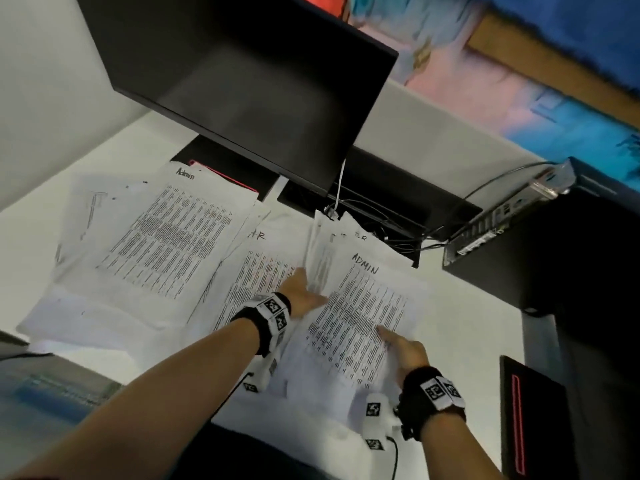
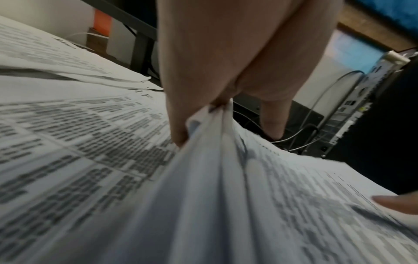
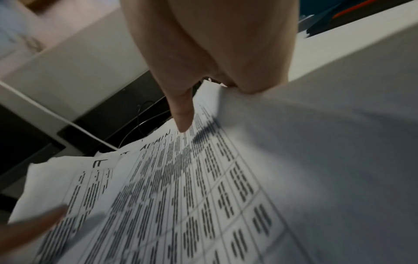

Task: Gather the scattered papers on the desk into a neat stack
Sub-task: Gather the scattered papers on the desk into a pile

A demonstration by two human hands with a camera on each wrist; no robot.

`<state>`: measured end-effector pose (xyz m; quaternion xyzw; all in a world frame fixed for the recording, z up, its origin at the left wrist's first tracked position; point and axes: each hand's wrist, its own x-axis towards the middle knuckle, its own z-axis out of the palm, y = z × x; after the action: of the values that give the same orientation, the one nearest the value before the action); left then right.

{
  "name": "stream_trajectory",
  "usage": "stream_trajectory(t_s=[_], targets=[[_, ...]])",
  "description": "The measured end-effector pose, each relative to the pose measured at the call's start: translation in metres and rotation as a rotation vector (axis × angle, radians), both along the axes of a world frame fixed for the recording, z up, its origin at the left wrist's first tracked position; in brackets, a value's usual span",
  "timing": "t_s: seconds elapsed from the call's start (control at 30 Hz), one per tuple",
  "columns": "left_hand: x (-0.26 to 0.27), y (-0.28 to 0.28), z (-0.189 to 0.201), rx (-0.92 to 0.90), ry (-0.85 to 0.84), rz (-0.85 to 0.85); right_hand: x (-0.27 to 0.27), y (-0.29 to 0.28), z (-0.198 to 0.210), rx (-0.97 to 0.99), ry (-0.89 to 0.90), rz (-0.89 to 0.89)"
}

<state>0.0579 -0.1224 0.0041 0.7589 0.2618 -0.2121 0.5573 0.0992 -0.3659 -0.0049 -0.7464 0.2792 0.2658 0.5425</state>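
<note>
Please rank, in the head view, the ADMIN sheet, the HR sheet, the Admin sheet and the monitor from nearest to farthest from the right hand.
1. ADMIN sheet, under the right hand.
2. HR sheet, leftward.
3. Admin sheet, far left.
4. Monitor, at the back.

Hands: two, left hand (image 1: 304, 292) and right hand (image 1: 408, 351), each with one wrist band.

Monitor (image 1: 242, 77): one.

Small computer (image 1: 485, 233) standing on the bench (image 1: 460, 341): one.

Papers: three groups, a left pile (image 1: 156, 237), a middle sheet marked "H.R" (image 1: 256, 265) and a right bundle marked "ADMIN" (image 1: 363, 313). Sheets per group overlap; exact count cannot be told.

Handwritten "Admin" headings: two.
</note>
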Motion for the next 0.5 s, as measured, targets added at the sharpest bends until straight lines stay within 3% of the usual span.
stream_trajectory(t_s=[0.2,0.3,0.4,0.5], targets=[[-0.007,-0.008,0.031,-0.188,-0.286,-0.049,-0.004,-0.011,0.021,0.215,0.037,-0.032],[-0.009,0.009,0.049,-0.226,-0.353,-0.051,0.006,-0.026,0.006,0.177,-0.002,-0.023],[-0.012,0.046,0.05,-0.018,-0.349,0.129,0.027,-0.041,-0.037,0.118,-0.014,0.041],[-0.02,0.108,0.028,0.289,-0.22,0.235,0.007,-0.003,-0.026,0.121,0.006,0.105]])
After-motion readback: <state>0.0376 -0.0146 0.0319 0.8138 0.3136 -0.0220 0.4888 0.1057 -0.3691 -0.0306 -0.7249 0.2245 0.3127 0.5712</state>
